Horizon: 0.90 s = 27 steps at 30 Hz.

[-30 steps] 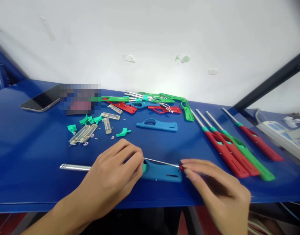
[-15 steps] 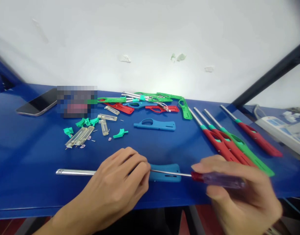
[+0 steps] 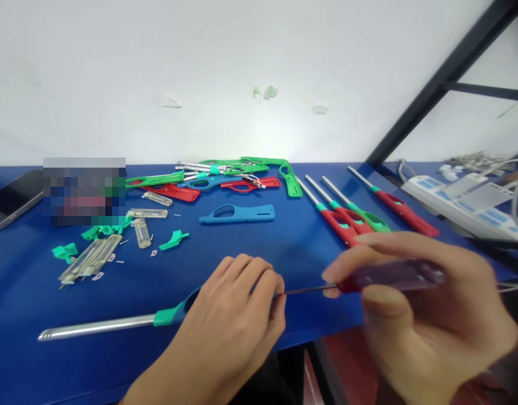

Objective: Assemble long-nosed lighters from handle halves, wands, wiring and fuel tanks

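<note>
My left hand is closed over a blue lighter with a long metal tube and a green collar. The lighter's handle is mostly hidden beneath the palm and fingers. My right hand grips a screwdriver by its clear purple handle. Its thin shaft points left, and the tip reaches the left fingertips, where the contact is hidden. Behind the hands lies a loose blue handle shell. Several red and green long lighters lie to the right.
At the left are clear fuel tanks, green triggers and tiny metal parts. A pile of shells and metal tubes lies near the wall. A phone sits far left, beside a blurred patch. White power strips stand at the right.
The view has swung to the right. My left hand now covers the blue handle end that showed before, and the green collar has come into sight. The screwdriver stays in my right hand.
</note>
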Tool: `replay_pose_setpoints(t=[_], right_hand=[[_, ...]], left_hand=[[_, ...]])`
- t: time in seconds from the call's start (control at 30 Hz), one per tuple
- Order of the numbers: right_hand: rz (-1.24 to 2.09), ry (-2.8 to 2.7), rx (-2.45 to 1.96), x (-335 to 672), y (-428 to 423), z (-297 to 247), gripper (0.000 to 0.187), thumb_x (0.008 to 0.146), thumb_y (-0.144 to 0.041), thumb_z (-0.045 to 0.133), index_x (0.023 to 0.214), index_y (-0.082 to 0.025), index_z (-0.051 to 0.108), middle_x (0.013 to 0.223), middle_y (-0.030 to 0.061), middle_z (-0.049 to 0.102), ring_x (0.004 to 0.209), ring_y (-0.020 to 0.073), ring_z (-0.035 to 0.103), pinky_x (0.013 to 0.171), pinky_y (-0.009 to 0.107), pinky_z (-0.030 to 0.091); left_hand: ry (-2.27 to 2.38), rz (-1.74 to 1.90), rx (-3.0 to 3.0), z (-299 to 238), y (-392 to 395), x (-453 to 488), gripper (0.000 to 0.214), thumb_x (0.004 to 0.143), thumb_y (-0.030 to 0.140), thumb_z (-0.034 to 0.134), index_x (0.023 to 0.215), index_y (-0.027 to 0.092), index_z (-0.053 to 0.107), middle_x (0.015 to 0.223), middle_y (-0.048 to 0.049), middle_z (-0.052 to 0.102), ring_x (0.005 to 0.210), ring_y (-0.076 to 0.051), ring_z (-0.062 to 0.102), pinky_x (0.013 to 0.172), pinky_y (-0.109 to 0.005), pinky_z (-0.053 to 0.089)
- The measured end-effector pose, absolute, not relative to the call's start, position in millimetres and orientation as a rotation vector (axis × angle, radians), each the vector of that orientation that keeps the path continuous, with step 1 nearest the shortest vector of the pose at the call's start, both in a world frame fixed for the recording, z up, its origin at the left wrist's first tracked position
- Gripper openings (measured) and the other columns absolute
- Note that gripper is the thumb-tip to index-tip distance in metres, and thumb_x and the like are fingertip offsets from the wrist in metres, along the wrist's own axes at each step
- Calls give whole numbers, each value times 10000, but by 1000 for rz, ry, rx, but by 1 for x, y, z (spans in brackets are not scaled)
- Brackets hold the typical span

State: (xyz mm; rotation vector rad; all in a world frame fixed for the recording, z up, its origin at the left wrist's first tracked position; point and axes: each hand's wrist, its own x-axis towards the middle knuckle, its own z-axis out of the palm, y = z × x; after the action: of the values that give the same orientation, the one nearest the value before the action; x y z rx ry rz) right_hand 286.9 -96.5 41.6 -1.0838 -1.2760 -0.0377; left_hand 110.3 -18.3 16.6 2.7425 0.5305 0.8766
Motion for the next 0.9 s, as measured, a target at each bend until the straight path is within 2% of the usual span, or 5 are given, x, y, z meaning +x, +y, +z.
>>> replay_pose_setpoints(t=[0.13, 0.4, 0.6, 0.8, 0.9], right_hand=[[6, -1309, -1047, 289, -89, 41, 283, 986, -216, 821, 1264, -262, 799, 954, -24, 841, 681, 147, 776, 614, 300, 656], [114, -1364, -1025, 291, -82, 38, 289, 991, -182, 819, 1268, -254, 779, 1138, -51, 847, 795, 67, 767, 808, 189, 649], [181, -1363, -1033, 289, -79, 40, 277, 1015, -184, 781, 1284, -246, 770, 1111, -49, 846, 745, 61, 732, 762, 183, 647], [220, -1389, -1054, 280, -72, 45, 237, 1022, -202, 778, 1251, -261, 760, 1150, -60, 837, 696, 47, 676, 671, 171, 612], [152, -1440, -1101, 275, -70, 47, 204, 1021, -267, 785, 1225, -276, 770, 1159, -40, 826, 769, 85, 714, 659, 195, 613]], left_hand=[[557, 857, 2766, 12, -15, 113, 87, 1110, 138, 536, 1083, 212, 572, 1062, -45, 701, 939, -272, 656, 876, -478, 507], [558, 801, 2747, 9, -14, 113, 103, 1129, 135, 511, 1117, 230, 547, 1061, -31, 682, 905, -264, 634, 861, -475, 494], [540, 795, 2730, 8, -15, 112, 115, 1157, 152, 459, 1163, 236, 538, 1121, -47, 708, 978, -269, 689, 828, -449, 532], [538, 815, 2727, 6, -15, 113, 130, 1177, 196, 417, 1125, 246, 526, 1080, -39, 728, 897, -253, 714, 756, -422, 569], [532, 832, 2765, 4, -15, 112, 147, 1184, 204, 384, 1191, 244, 525, 1080, -40, 741, 892, -258, 720, 765, -429, 580]])
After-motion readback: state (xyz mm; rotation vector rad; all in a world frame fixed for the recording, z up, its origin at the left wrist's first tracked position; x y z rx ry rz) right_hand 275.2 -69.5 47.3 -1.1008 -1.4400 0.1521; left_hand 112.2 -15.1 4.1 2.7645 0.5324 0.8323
